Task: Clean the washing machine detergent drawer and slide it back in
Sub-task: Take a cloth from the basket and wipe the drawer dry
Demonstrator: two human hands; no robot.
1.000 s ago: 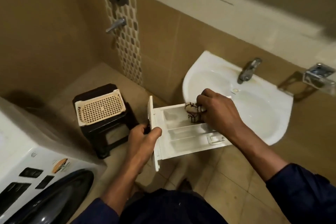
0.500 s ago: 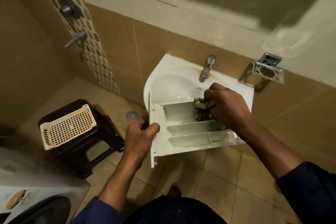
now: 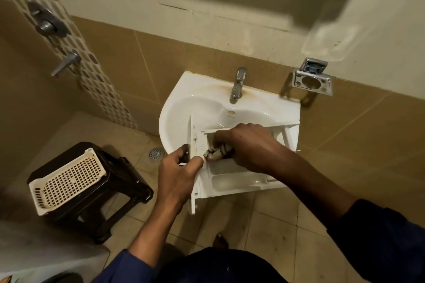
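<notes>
Detergent drawer (image 3: 230,181), white and open side up, held out of the machine over the near rim of the sink (image 3: 184,108). Whether it rests on that rim cannot be told. Its long axis runs across the view: the front panel stands on edge at the person's left, and the rear end points to the right, above the basin's right-hand corner. The compartments lie as parallel troughs along this axis. The left hand (image 3: 178,174) grips the front panel, thumb over its inner face and fingers (image 3: 182,149) curled behind it, and so steadies the drawer at one end only. The right hand (image 3: 250,147) reaches in from the right, its fingers (image 3: 220,140) bunched round a patterned cloth (image 3: 217,153) and pressing it into the trough farther from the person, close against the front panel and just beside the left thumb. The cloth thus sits at the left limit of the trough, and the uncleaned length probably lies to the right, beneath and behind the right hand. A wiping stroke would therefore run along the long axis toward the rear end, with the nearer troughs yet to be reached. The tap (image 3: 239,85) stands behind the drawer, with no water visible. A dark stool (image 3: 124,181) carrying a cream basket (image 3: 69,177) stands on the floor to the left, near a floor drain (image 3: 156,153). The washing machine (image 3: 34,248), blurred at the lower left, is well apart from the drawer. The rear end points away from it, so refitting would likely require turning the drawer about.
</notes>
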